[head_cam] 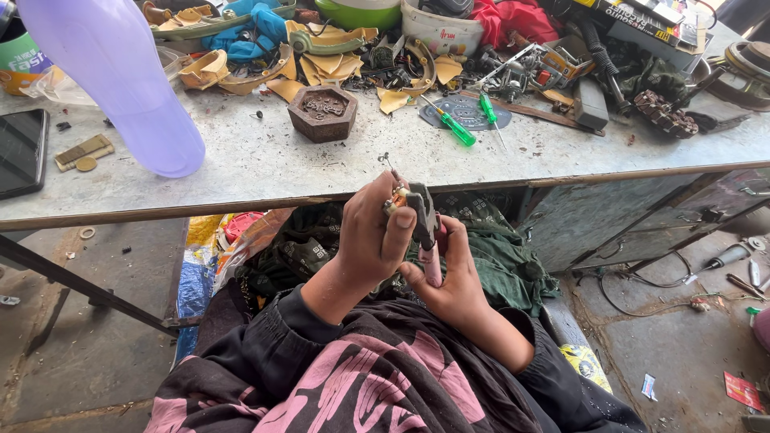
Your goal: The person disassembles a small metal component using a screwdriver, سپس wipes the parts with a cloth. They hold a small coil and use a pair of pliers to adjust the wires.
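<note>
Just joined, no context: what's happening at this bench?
A person seated at a cluttered workbench holds a small metal part in the left hand and grips pliers with the right hand, jaws at the part. Two green screwdrivers and a small wooden block lie untouched on the bench.

Dark phone screen [20, 152] far left; printed box [642, 20] top right

Left hand [370, 236] raised, fingers curled; right hand [449, 277] fisted beneath.
</note>
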